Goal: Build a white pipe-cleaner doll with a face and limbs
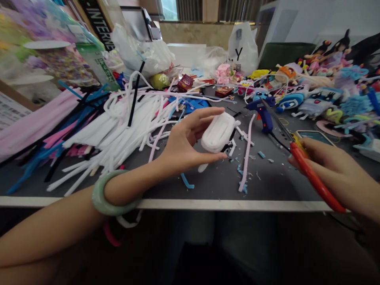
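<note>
The left hand's point(179, 144) fingers hold the white oval piece point(218, 133) above the counter point(213, 188), long axis slanting far-right; the right hand's point(341, 170) fingers grip red-handled scissors point(311, 176), farther right.

White oval piece of coiled pipe cleaner point(218, 133): fuzzy, matt. Dark grey worktop point(267, 174): smooth, matt, littered with fluffy scraps. Red-handled scissors point(311, 178): handle smooth plastic, blades metallic. Blue glue gun point(263, 113): hard plastic body. Pale green bangle point(102, 194): smooth, polished, stone-like. White carrier bag point(242, 45): thin, translucent plastic.
</note>
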A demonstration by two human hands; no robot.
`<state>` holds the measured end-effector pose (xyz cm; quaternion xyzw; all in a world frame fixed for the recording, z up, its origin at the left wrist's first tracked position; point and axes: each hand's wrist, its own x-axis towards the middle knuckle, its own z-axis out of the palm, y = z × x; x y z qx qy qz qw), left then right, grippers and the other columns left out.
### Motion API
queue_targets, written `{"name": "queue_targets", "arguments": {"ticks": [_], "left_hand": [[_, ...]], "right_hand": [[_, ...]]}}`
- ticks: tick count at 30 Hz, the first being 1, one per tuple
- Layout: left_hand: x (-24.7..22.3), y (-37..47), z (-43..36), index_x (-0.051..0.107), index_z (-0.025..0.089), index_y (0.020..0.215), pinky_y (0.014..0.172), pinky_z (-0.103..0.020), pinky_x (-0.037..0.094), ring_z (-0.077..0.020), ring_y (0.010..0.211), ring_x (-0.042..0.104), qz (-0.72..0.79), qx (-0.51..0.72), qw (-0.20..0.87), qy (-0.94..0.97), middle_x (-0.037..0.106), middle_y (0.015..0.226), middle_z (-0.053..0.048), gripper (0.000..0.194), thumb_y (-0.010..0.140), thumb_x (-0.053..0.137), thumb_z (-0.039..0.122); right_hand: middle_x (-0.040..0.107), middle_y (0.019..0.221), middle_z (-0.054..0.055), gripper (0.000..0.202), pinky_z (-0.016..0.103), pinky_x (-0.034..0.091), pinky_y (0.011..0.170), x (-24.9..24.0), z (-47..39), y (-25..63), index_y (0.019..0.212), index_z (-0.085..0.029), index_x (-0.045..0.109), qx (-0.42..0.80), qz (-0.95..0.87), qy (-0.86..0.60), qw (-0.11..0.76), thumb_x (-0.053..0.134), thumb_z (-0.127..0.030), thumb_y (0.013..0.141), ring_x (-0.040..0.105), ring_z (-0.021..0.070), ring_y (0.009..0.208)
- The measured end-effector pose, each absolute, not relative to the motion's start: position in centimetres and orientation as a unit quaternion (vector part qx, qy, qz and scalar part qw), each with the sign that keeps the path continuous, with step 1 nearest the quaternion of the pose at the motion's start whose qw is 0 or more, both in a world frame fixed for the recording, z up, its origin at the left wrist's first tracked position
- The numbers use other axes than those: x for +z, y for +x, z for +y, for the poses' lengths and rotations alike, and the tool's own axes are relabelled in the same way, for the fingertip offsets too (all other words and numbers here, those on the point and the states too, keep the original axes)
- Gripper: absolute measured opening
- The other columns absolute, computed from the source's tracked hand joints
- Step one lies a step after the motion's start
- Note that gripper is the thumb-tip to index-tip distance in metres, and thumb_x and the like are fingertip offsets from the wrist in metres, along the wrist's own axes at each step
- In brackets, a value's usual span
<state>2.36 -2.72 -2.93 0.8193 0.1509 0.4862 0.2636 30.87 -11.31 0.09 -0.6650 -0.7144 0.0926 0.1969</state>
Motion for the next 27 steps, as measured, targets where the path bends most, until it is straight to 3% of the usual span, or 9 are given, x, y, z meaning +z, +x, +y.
{"name": "queue_targets", "arguments": {"ticks": [6, 14, 18, 27], "left_hand": [[-3.0, 2.4, -2.5, 0.045, 0.022, 0.128, 0.101, -0.037, 0.051, -0.0260, 0.123, 0.056, 0.142, 0.494, 0.333, 0.791, 0.061, 0.126, -0.009, 0.072, 0.067, 0.084, 0.029], [-2.9, 2.4, -2.7, 0.043, 0.025, 0.121, 0.105, -0.040, 0.048, -0.0252, 0.123, 0.056, 0.136, 0.493, 0.391, 0.765, 0.060, 0.128, -0.008, 0.074, 0.060, 0.083, 0.010], [-3.0, 2.5, -2.8, 0.043, 0.024, 0.117, 0.106, -0.042, 0.046, -0.0254, 0.124, 0.056, 0.130, 0.482, 0.386, 0.776, 0.060, 0.129, -0.008, 0.070, 0.061, 0.080, 0.006], [-2.9, 2.5, -3.2, 0.042, 0.021, 0.103, 0.107, -0.040, 0.045, -0.0248, 0.125, 0.055, 0.123, 0.472, 0.363, 0.794, 0.060, 0.128, -0.011, 0.057, 0.062, 0.075, 0.000]], "right_hand": [[0.049, 0.056, -0.003, 0.039, 0.027, 0.032, 0.044, 0.0, -11.5, 29.8, 0.071, -0.023, 0.048, 0.037, -0.751, -0.630, 0.196, 0.051, -0.061, 0.075, 0.043, 0.0147, 0.047], [0.049, 0.054, -0.004, 0.024, 0.025, 0.034, 0.045, -0.3, -11.7, 29.2, 0.073, -0.021, 0.048, -0.043, -0.807, -0.553, 0.200, 0.051, -0.044, 0.080, 0.042, 0.0118, 0.043], [0.054, 0.058, -0.001, 0.019, 0.024, 0.035, 0.046, -0.5, -11.7, 29.1, 0.073, -0.020, 0.048, -0.074, -0.826, -0.525, 0.191, 0.053, -0.038, 0.079, 0.046, 0.0113, 0.045], [0.046, 0.055, -0.004, 0.020, 0.024, 0.033, 0.043, -0.6, -12.0, 28.6, 0.074, -0.021, 0.046, -0.081, -0.835, -0.512, 0.182, 0.053, -0.038, 0.080, 0.042, 0.0105, 0.044]]}}
